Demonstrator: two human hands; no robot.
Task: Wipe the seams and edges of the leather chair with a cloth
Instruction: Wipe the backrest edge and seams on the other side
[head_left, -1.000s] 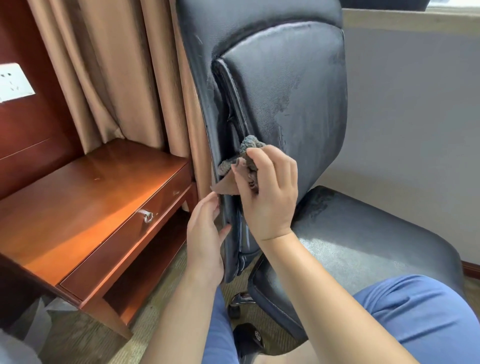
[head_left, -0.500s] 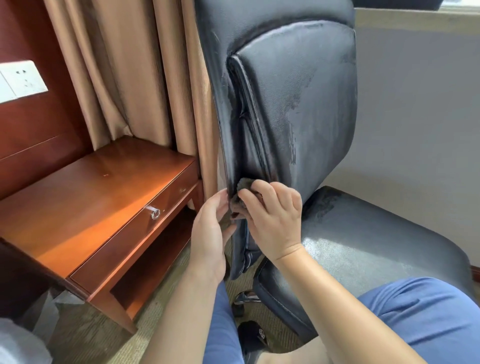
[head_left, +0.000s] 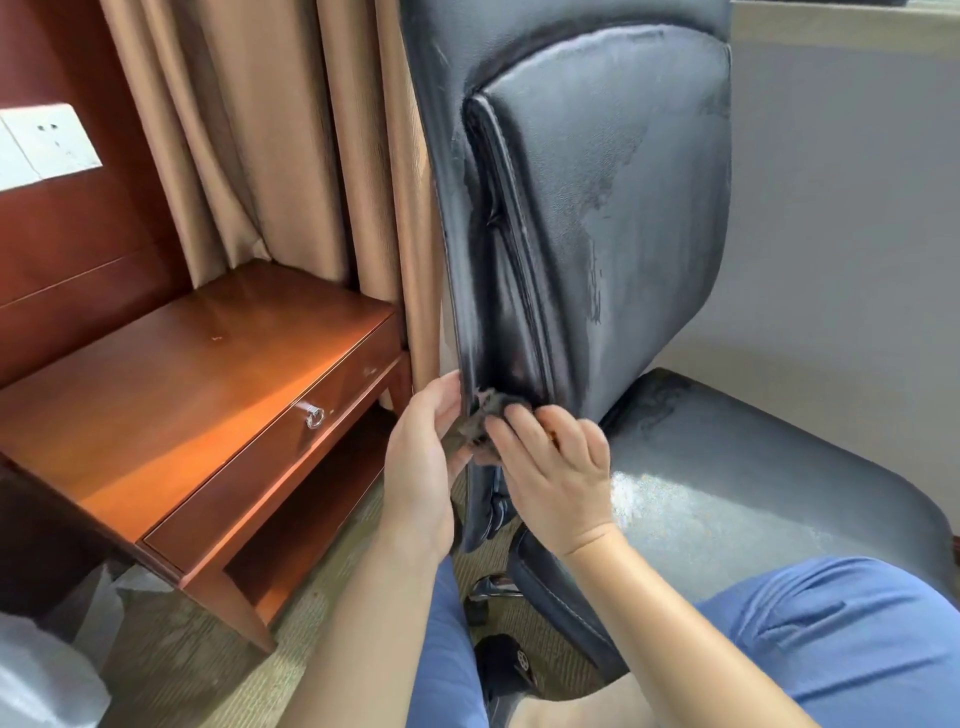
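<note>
Both hands are working low on the chair (head_left: 597, 208): right hand (head_left: 550, 462) fingers are clamping the cloth (head_left: 480, 415) into the seam, left hand (head_left: 421, 452) fingers are lying straight, bracing the edge at nine o'clock. Bunched that tightly, the cloth is likely risking snagging or skipping the seam's depth.

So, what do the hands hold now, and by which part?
The right hand pinches the bunched cloth against the backrest seam. The left hand touches the chair's edge; whether it also holds the cloth cannot be told.
</note>
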